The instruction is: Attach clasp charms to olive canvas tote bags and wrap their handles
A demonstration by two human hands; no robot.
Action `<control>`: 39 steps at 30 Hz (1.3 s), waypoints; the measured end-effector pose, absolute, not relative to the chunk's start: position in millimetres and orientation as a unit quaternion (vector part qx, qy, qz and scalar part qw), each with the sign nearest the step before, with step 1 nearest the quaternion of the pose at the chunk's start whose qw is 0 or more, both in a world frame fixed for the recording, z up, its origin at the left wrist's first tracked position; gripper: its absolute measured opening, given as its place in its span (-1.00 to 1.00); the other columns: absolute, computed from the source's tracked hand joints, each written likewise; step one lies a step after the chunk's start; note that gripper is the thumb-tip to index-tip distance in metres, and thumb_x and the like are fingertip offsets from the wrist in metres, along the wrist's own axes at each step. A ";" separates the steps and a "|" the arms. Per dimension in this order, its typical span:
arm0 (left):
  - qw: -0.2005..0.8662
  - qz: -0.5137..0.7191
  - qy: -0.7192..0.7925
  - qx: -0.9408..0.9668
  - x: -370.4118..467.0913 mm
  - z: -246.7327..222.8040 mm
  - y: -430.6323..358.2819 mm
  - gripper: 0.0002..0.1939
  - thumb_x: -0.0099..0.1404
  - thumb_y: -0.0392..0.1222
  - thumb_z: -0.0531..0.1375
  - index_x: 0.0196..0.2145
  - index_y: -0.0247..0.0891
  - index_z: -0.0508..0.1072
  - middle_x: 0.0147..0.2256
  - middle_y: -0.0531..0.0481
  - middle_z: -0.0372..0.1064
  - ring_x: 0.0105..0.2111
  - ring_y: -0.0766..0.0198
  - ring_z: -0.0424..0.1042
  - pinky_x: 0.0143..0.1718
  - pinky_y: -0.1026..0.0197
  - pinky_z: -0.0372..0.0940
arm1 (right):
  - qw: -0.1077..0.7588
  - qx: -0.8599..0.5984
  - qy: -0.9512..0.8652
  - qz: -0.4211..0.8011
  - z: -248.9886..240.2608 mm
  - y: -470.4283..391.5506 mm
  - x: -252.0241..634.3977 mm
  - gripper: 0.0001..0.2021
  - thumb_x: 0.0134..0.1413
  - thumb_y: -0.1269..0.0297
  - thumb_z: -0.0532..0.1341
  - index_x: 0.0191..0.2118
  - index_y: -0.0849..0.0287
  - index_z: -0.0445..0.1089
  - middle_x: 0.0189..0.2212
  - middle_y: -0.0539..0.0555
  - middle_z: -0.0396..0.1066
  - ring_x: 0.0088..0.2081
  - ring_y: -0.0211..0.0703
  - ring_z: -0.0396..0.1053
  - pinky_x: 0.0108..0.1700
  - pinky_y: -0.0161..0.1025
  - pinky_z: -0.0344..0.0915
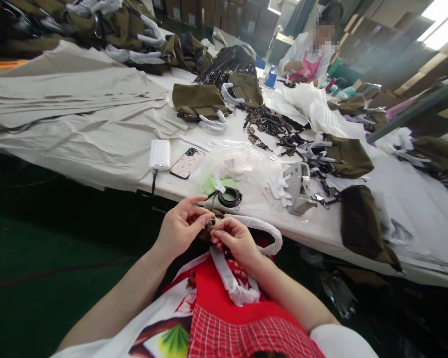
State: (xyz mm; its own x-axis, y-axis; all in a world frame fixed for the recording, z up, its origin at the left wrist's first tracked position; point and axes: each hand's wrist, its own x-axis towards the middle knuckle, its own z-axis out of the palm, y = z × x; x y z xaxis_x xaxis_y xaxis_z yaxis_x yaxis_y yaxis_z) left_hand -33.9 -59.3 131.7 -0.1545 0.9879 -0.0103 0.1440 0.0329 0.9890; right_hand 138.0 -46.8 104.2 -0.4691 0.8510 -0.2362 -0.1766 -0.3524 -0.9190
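My left hand (179,226) and my right hand (237,239) meet just off the table's front edge, fingertips pinched together. Between them is a small dark metal fitting (211,222), mostly covered by the fingers, so its exact kind is unclear. Below the hands, against the red apron (224,288), rests a bag largely hidden from sight. Its handle (271,231), wrapped in white, loops out to the right, and a second wrapped handle (229,278) hangs over the apron. A coil of dark strap (229,197) lies on the table just beyond my fingers.
Clear plastic bags (235,164), a phone (187,162) and a white power bank (160,154) lie nearby. Olive bags (199,101), chain straps (269,122) and a grey dispenser (300,191) stand farther off. Another person (306,54) works across the table (313,223).
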 end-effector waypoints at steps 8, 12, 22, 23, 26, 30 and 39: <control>0.540 0.458 0.543 0.451 -38.4 143.7 -59.2 -0.78 0.10 -0.09 0.34 -0.39 -0.32 0.53 -0.51 0.03 0.45 -0.56 0.39 0.34 -0.51 0.35 0.28 | 0.397 -0.349 -0.522 0.670 113.5 -52.1 146.8 -0.76 -0.02 0.13 0.39 -0.26 0.12 0.44 -0.31 0.05 0.54 -0.29 -0.15 0.52 -0.19 -0.20 0.49; 0.568 0.431 0.523 0.468 -36.3 143.9 -60.4 -0.77 0.11 -0.06 0.33 -0.42 -0.30 0.49 -0.57 0.09 0.38 -0.60 0.40 0.31 -0.55 0.35 0.27 | 0.398 -0.392 -0.591 0.582 116.6 -55.3 148.1 -0.84 0.15 0.17 0.27 -0.32 0.15 0.48 -0.42 0.05 0.53 -0.40 -0.19 0.50 -0.32 -0.27 0.46; 0.582 0.441 0.486 0.481 -40.9 132.0 -59.0 -0.71 0.20 -0.09 0.27 -0.17 -0.31 0.52 -0.29 -0.12 0.56 -0.33 0.22 0.55 -0.19 0.14 0.48 | 0.390 -0.440 -0.532 0.609 108.3 -52.8 147.4 -0.76 0.15 0.08 0.25 -0.30 0.18 0.41 -0.48 0.02 0.49 -0.50 -0.25 0.46 -0.42 -0.31 0.44; 0.581 0.442 0.471 0.495 -42.3 133.4 -59.2 -0.71 0.19 -0.11 0.28 -0.17 -0.31 0.53 -0.26 -0.14 0.56 -0.28 0.18 0.56 -0.15 0.12 0.48 | 0.393 -0.440 -0.527 0.612 107.9 -52.6 146.7 -0.75 0.15 0.06 0.25 -0.29 0.17 0.41 -0.48 0.02 0.49 -0.51 -0.26 0.45 -0.43 -0.32 0.44; 0.555 0.445 0.458 0.533 -44.7 135.3 -58.8 -0.79 0.17 -0.13 0.30 -0.26 -0.29 0.60 -0.17 -0.18 0.55 -0.15 0.12 0.54 -0.08 0.13 0.46 | 0.404 -0.437 -0.514 0.618 108.5 -52.2 144.9 -0.72 0.16 0.02 0.23 -0.27 0.16 0.40 -0.51 0.00 0.47 -0.55 -0.29 0.42 -0.48 -0.36 0.40; 0.542 0.453 0.468 0.531 -43.8 131.1 -57.1 -0.76 0.25 -0.06 0.26 -0.27 -0.28 0.62 -0.22 -0.15 0.55 -0.28 0.21 0.55 -0.19 0.21 0.48 | 0.409 -0.439 -0.524 0.604 111.6 -52.3 144.7 -0.70 0.19 0.00 0.20 -0.30 0.17 0.40 -0.55 -0.01 0.45 -0.59 -0.31 0.39 -0.53 -0.37 0.37; 0.623 0.447 0.471 0.437 -35.4 136.8 -56.0 -0.65 0.10 0.03 0.36 -0.29 -0.31 0.54 -0.48 -0.04 0.52 -0.51 0.27 0.48 -0.41 0.22 0.46 | 0.399 -0.448 -0.625 0.499 111.8 -55.3 151.5 -0.78 0.20 0.10 0.21 -0.21 0.13 0.47 -0.52 0.02 0.49 -0.58 -0.25 0.39 -0.53 -0.32 0.34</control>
State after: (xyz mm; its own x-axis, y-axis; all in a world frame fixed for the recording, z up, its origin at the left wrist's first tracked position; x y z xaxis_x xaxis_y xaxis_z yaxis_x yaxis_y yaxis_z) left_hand -35.4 -56.0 136.8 0.1570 0.9680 -0.1956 -0.1450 0.2185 0.9650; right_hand 151.5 -55.3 111.8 -0.2796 0.9587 0.0519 0.1609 0.1001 -0.9819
